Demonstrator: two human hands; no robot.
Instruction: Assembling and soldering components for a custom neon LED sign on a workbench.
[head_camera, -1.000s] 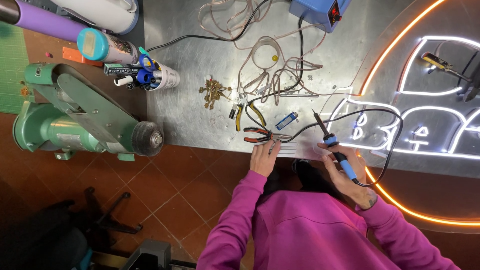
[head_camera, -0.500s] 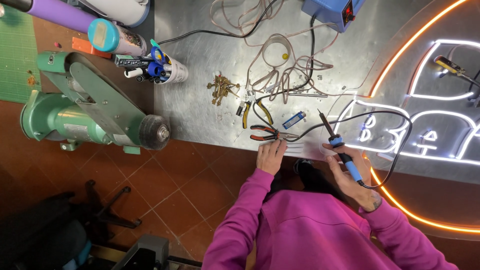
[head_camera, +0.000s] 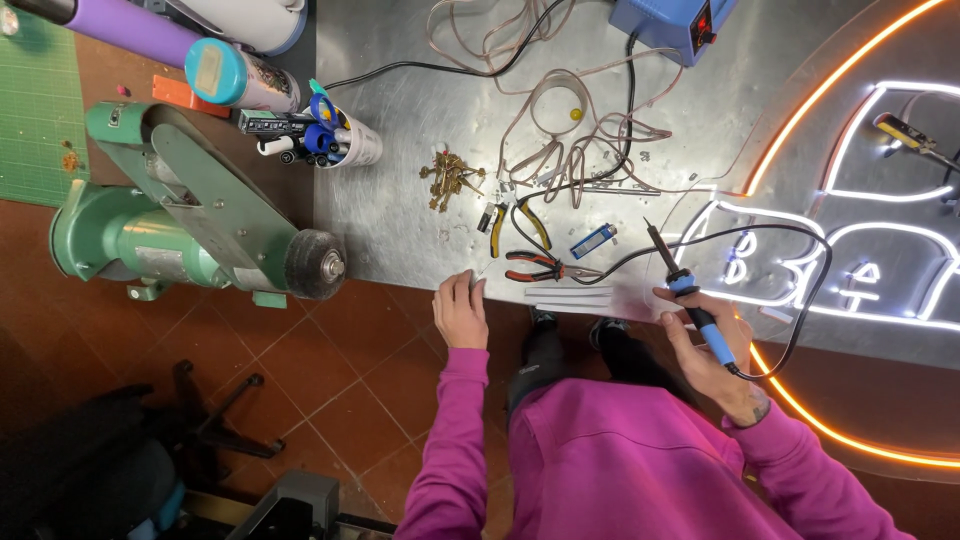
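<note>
This is a workshop, most likely one where lit signs are made or repaired. A scratched metal worktop (head_camera: 400, 200) carries hand tools: red-handled pliers (head_camera: 535, 266) just beyond the fingers (head_camera: 462, 287) of the left hand, yellow-handled cutters (head_camera: 515, 222) farther up, loose coils of thin wire (head_camera: 560, 150) and a blue power unit (head_camera: 668, 22) at the far edge. A blue-handled soldering iron (head_camera: 690, 300) sits in the right hand's fingers (head_camera: 690, 318). To their right glows a sign panel with white and orange light tubing (head_camera: 800, 130). Far left of the fingers stands a green belt grinder (head_camera: 190, 215), beside a cup of pens and scissors (head_camera: 335, 140). The floor is red tile (head_camera: 340, 370).
</note>
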